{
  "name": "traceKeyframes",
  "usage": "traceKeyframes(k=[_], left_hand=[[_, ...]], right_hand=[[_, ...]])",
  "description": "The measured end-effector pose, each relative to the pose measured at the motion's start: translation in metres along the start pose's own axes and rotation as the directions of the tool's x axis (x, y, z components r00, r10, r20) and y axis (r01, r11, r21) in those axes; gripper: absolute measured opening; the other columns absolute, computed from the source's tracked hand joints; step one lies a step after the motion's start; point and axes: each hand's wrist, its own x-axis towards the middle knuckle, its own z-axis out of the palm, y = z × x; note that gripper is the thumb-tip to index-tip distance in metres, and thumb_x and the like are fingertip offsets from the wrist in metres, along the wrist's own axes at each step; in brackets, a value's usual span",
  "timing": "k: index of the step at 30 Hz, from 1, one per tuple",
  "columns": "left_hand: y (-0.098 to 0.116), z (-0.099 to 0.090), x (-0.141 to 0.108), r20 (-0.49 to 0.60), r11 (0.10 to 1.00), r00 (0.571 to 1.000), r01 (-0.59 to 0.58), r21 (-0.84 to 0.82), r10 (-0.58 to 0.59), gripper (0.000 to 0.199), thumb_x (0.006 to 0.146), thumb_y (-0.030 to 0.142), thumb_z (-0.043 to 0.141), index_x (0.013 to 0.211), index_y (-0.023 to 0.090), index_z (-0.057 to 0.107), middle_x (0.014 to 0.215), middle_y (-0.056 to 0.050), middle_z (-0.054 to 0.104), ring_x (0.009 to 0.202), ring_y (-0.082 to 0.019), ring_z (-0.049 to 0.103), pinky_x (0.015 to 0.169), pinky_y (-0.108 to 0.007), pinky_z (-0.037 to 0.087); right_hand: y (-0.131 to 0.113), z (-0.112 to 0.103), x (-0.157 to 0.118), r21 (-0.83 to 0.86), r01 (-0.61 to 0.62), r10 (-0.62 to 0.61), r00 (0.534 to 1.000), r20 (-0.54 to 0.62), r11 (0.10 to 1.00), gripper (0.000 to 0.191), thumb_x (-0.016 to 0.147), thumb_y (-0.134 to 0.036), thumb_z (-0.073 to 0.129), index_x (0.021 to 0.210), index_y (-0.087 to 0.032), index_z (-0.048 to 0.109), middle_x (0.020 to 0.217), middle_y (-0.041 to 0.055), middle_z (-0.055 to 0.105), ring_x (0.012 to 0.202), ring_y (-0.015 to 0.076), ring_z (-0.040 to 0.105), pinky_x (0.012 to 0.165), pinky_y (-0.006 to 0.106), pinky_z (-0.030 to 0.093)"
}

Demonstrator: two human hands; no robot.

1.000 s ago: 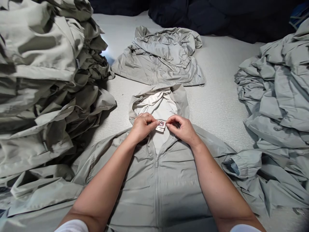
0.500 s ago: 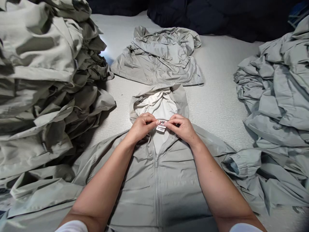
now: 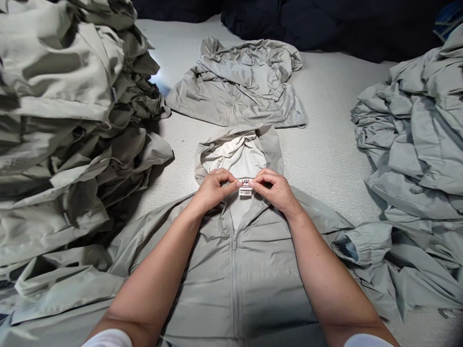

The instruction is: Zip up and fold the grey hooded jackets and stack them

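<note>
A grey-green hooded jacket [image 3: 267, 270] lies front up before me, its zipper [image 3: 235, 270] pulled down a little at the neck. Its hood [image 3: 273, 149] is spread away from me, showing a pale lining [image 3: 235, 156]. At the inside of the collar sits a small white neck label [image 3: 245, 191] with a dark and red print. My left hand [image 3: 216, 190] pinches the label's left edge between thumb and finger. On the opposite edge my right hand [image 3: 274, 189] pinches in the same way. Both forearms rest over the jacket's chest.
A tall heap of grey-green garments [image 3: 61, 125] rises on the left. Another garment heap [image 3: 430, 130] stands on the right. Beyond the hood a second jacket [image 3: 238, 86] lies crumpled on the pale table [image 3: 321, 144]. Dark fabric [image 3: 325, 29] runs along the back.
The neck label has shifted slightly to the right and lies straighter between my fingertips. My hands have barely moved and keep their pinch.
</note>
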Motion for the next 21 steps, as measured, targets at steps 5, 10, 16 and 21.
traceKeyframes(k=[5,10,16,21], left_hand=[[0.001,0.0,0.0,-0.001,1.0,1.0,0.007,0.012,-0.007,0.017,0.087,0.033,0.077,0.073,0.025,0.072,0.086,-0.001,0.07,0.09,-0.02,0.066,0.092,-0.038,0.051],[0.0,0.0,0.001,0.001,0.999,1.0,0.013,0.04,-0.013,0.017,0.087,0.034,0.077,0.074,0.025,0.072,0.087,-0.002,0.072,0.091,-0.021,0.067,0.093,-0.039,0.052],[-0.005,0.004,0.001,-0.015,0.99,1.0,-0.014,0.143,0.016,0.015,0.088,0.029,0.076,0.075,0.023,0.072,0.088,-0.001,0.07,0.091,-0.02,0.066,0.092,-0.037,0.049],[-0.005,0.007,-0.002,-0.079,0.9,0.996,0.01,0.436,0.027,0.008,0.087,0.026,0.078,0.08,0.023,0.075,0.092,-0.003,0.07,0.101,-0.024,0.063,0.099,-0.042,0.046]], right_hand=[[0.0,0.0,0.0,0.001,0.0,0.0,1.0,0.005,1.0,0.039,0.089,-0.059,0.077,0.077,-0.022,0.077,0.081,0.0023,0.065,0.073,0.0158,0.059,0.068,0.032,0.047],[0.0,-0.001,0.0,-0.005,-0.008,0.008,1.0,0.007,1.0,0.037,0.089,-0.056,0.077,0.077,-0.022,0.076,0.081,0.0025,0.065,0.074,0.0159,0.059,0.068,0.032,0.048],[0.004,0.002,-0.001,-0.054,0.005,-0.005,1.0,0.0,0.999,0.031,0.09,-0.049,0.077,0.076,-0.022,0.074,0.081,0.002,0.065,0.071,0.0156,0.058,0.067,0.032,0.048],[0.01,0.009,-0.002,-0.266,0.059,-0.058,0.998,0.009,0.962,0.019,0.09,-0.033,0.076,0.073,-0.023,0.072,0.079,0.0007,0.064,0.076,0.017,0.06,0.074,0.033,0.05]])
